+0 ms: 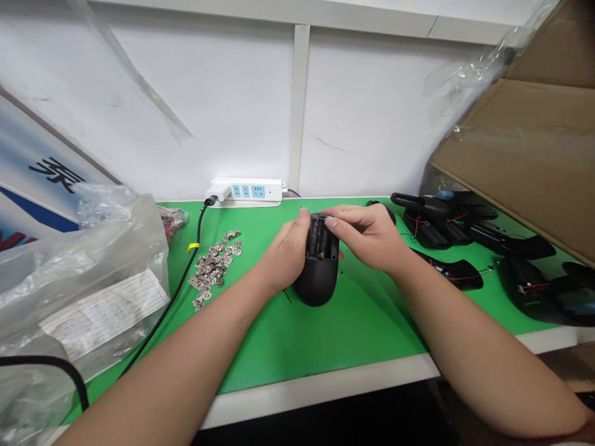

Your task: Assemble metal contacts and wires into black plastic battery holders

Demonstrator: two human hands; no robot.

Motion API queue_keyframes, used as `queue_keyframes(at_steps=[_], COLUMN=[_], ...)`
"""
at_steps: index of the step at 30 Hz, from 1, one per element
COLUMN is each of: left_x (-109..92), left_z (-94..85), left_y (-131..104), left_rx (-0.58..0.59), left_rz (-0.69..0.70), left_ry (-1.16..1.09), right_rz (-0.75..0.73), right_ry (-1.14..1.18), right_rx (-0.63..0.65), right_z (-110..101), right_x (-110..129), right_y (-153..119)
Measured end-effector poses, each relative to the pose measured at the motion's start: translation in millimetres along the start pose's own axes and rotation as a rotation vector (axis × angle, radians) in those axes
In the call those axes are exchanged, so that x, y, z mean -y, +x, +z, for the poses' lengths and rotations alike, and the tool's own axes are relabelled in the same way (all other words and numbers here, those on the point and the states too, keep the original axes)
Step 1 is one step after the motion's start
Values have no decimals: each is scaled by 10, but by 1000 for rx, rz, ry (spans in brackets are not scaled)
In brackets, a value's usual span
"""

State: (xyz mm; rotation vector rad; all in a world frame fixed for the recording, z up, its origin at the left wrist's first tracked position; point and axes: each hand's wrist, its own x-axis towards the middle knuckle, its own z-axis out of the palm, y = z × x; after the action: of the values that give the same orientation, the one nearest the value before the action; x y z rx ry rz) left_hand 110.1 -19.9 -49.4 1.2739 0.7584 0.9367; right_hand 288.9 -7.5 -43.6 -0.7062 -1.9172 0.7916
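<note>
Between my hands is a black plastic housing point(317, 282) with a rounded lower end and an open battery compartment point(320, 238) at its upper part. My left hand point(290, 251) grips its left side, thumb along the edge. On the other side, my right hand point(365, 232) holds the upper right edge, its thumb pressed at the compartment's top corner. Whatever small part may sit under that thumb is hidden. Small metal contact plates point(214, 266) lie in a loose pile left of my left hand.
A white power strip point(251, 189) with a black cable point(198, 238) lies at the wall. Clear plastic bags point(125, 248) fill the left side. Several black housings with red wires point(446, 223) lie to the right, under a leaning cardboard box point(525, 148). The green mat point(260, 353) covers the table.
</note>
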Motion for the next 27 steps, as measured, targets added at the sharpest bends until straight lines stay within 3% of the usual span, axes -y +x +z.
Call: queue_keyframes(at_steps=[4, 10, 27], left_x=[29, -1, 11], left_z=[-31, -34, -84], left_y=[15, 13, 9], left_rx=[6, 47, 55], left_rz=[-45, 7, 60], left_ry=[44, 121, 333], right_rz=[139, 210, 159], right_ry=[76, 129, -20], right_rx=[-44, -82, -81], right_z=[50, 59, 32], right_x=[19, 48, -18], right_y=[6, 29, 21])
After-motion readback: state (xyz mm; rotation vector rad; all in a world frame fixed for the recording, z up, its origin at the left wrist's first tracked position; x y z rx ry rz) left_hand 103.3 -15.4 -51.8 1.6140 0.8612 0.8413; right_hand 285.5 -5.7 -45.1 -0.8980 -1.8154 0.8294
